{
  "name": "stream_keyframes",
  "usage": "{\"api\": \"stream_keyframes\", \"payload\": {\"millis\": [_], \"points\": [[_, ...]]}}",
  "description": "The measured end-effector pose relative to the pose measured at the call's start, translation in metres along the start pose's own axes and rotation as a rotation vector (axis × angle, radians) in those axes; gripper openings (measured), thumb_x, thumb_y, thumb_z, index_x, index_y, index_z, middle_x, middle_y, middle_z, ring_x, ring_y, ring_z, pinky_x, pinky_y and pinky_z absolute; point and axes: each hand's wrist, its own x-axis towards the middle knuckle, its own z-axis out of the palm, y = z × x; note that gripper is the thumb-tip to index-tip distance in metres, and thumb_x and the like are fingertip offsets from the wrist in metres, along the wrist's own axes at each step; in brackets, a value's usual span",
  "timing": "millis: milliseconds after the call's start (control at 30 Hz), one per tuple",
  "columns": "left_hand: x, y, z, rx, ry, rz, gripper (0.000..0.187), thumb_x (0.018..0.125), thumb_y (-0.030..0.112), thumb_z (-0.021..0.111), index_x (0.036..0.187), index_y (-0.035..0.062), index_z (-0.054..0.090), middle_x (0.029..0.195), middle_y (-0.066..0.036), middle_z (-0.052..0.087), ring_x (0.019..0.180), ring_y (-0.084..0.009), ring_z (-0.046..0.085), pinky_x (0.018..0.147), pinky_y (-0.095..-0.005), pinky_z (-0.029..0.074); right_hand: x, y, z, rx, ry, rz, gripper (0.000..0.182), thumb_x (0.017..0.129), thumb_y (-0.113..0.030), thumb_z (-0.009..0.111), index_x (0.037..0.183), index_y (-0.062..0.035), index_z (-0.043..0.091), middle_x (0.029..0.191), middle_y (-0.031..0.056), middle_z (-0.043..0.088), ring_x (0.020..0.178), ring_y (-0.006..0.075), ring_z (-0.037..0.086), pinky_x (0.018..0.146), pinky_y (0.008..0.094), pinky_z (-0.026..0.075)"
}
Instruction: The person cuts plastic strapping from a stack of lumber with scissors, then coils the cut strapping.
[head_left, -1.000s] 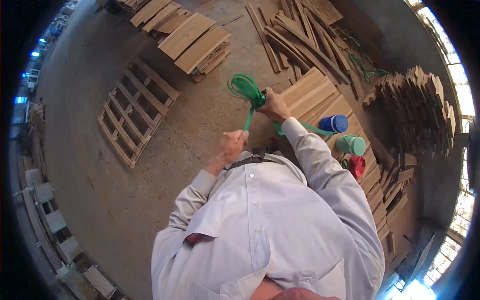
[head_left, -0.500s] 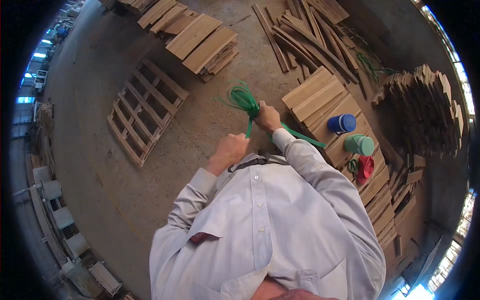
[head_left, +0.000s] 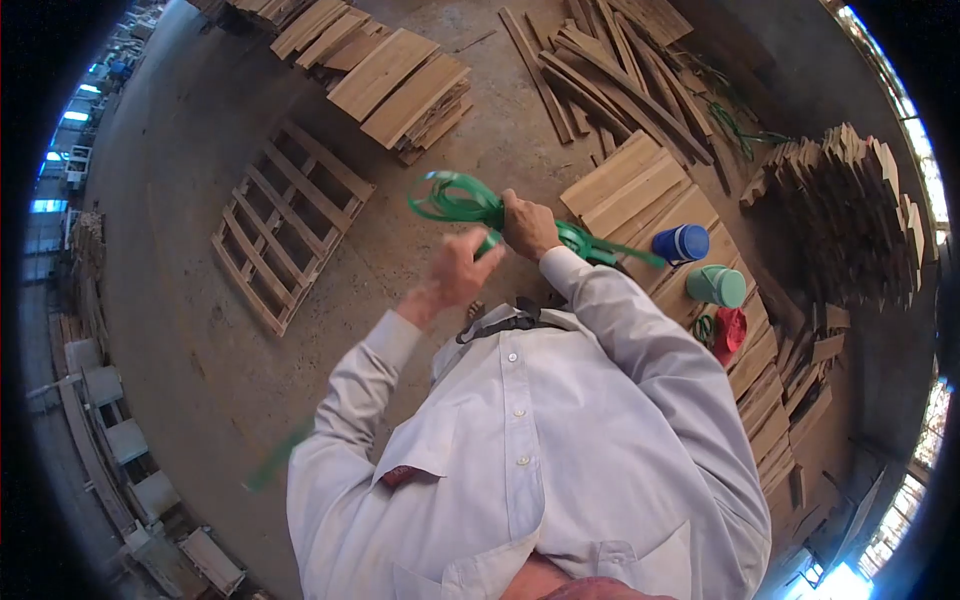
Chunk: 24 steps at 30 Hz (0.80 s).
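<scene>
A looped bundle of green plastic strapping point(head_left: 455, 197) is gripped at its middle by my right hand point(head_left: 530, 224), with fingers wrapped round it. Loops stick out to the left of that fist, and more green strap trails out to the right over the boards. Just below and left, my left hand point(head_left: 462, 270), slightly smeared by motion, pinches a piece of the green strap close to the bundle. A blurred loose green end point(head_left: 280, 455) shows near my left elbow.
To my right, a stack of boards point(head_left: 640, 200) carries a blue jug point(head_left: 681, 244), a light green container point(head_left: 716, 286), a red item point(head_left: 730, 333) and a small green coil point(head_left: 703, 329). A wooden pallet point(head_left: 290, 225) lies left on the floor; more boards point(head_left: 400, 90) are stacked ahead.
The bundle has turned so its loops point left. My left hand has moved up and left, closer to the bundle. A blurred strap end now appears by my left elbow.
</scene>
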Motion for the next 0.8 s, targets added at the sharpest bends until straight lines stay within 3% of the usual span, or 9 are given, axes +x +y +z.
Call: {"api": "stream_keyframes", "payload": {"millis": [200, 400, 433, 533, 567, 600, 667, 700, 800], "points": [[0.067, -0.018, -0.089, 0.789, -0.147, 0.389, 0.030, 0.091, 0.041, 0.074, 0.087, 0.0107, 0.071, 0.074, -0.009, 0.066, 0.068, -0.0281, 0.067, 0.061, -0.0405, 0.052, -0.024, -0.024, -0.059, -0.110, -0.184, -0.319, 0.056, 0.085, -0.053, 0.076, 0.100, -0.0041, 0.054, 0.089, 0.0206, 0.071, 0.083, 0.0427, 0.071, 0.072, 0.0532, 0.055], [0.105, -0.006, -0.133, 0.586, -0.353, 0.370, 0.033, 0.091, 0.047, 0.072, 0.079, 0.0165, 0.076, 0.072, -0.006, 0.064, 0.078, -0.0267, 0.065, 0.071, -0.0418, 0.051, -0.035, -0.048, -0.087, 0.000, -0.171, -0.630, 0.057, 0.081, -0.054, 0.080, 0.102, -0.0059, 0.059, 0.091, 0.0165, 0.070, 0.085, 0.0405, 0.070, 0.073, 0.0487, 0.055], [0.106, 0.004, -0.139, 0.548, -0.503, 0.144, 0.035, 0.091, 0.048, 0.073, 0.083, 0.0147, 0.079, 0.078, -0.003, 0.070, 0.081, -0.0220, 0.066, 0.073, -0.0391, 0.051, -0.039, -0.054, -0.101, 0.045, -0.162, -0.617, 0.056, 0.081, -0.052, 0.081, 0.104, -0.0060, 0.060, 0.092, 0.0166, 0.070, 0.086, 0.0404, 0.069, 0.073, 0.0476, 0.055], [0.092, -0.055, -0.115, -0.188, -0.601, -0.254, 0.035, 0.093, 0.043, 0.074, 0.089, 0.0079, 0.080, 0.080, 0.002, 0.075, 0.077, -0.0174, 0.070, 0.069, -0.0343, 0.052, -0.049, -0.055, -0.127, 0.202, -0.064, -0.552, 0.053, 0.083, -0.045, 0.083, 0.109, -0.0043, 0.062, 0.090, 0.0128, 0.070, 0.084, 0.0370, 0.070, 0.070, 0.0441, 0.054], [0.082, -0.078, -0.099, -0.641, -0.638, -0.127, 0.037, 0.100, 0.038, 0.069, 0.090, 0.0035, 0.079, 0.076, 0.006, 0.070, 0.070, -0.0082, 0.063, 0.064, -0.0271, 0.048, -0.049, -0.052, -0.132, 0.255, -0.006, -0.530, 0.053, 0.083, -0.043, 0.083, 0.111, -0.0034, 0.062, 0.089, 0.0109, 0.070, 0.083, 0.0354, 0.070, 0.069, 0.0429, 0.054], [0.064, -0.058, -0.072, -0.722, -0.297, -0.144, 0.039, 0.102, 0.038, 0.066, 0.089, 0.0035, 0.078, 0.072, 0.005, 0.066, 0.066, -0.0071, 0.059, 0.061, -0.0258, 0.046, -0.049, -0.045, -0.124, 0.419, 0.073, -0.474, 0.053, 0.084, -0.043, 0.084, 0.111, -0.0028, 0.063, 0.088, 0.0084, 0.069, 0.080, 0.0309, 0.070, 0.067, 0.0404, 0.053], [0.045, -0.053, -0.039, -0.736, -0.122, -0.235, 0.041, 0.104, 0.040, 0.063, 0.087, 0.0043, 0.075, 0.068, 0.004, 0.062, 0.061, -0.0080, 0.054, 0.058, -0.0272, 0.043, -0.040, -0.027, -0.105, 0.723, 0.241, -0.380, 0.052, 0.085, -0.043, 0.084, 0.110, -0.0015, 0.064, 0.085, 0.0035, 0.067, 0.076, 0.0219, 0.069, 0.064, 0.0355, 0.052], [0.041, -0.072, -0.032, -0.672, -0.288, -0.324, 0.042, 0.104, 0.041, 0.062, 0.086, 0.0051, 0.074, 0.066, 0.005, 0.060, 0.060, -0.0101, 0.053, 0.058, -0.0297, 0.044, -0.042, -0.034, -0.117, 0.951, 0.239, -0.177, 0.047, 0.092, -0.046, 0.077, 0.097, -0.0010, 0.063, 0.079, 0.0031, 0.064, 0.071, 0.0153, 0.065, 0.064, 0.0307, 0.053], [0.008, -0.068, -0.010, -0.395, -0.102, -0.314, 0.043, 0.106, 0.039, 0.058, 0.085, 0.0047, 0.071, 0.062, 0.004, 0.055, 0.057, -0.0101, 0.049, 0.055, -0.0306, 0.040, -0.024, 0.008, -0.153, 1.164, 0.088, 0.288, 0.046, 0.094, -0.044, 0.075, 0.095, 0.0002, 0.063, 0.078, 0.0013, 0.064, 0.064, 0.0130, 0.062, 0.058, 0.0286, 0.051]]}}
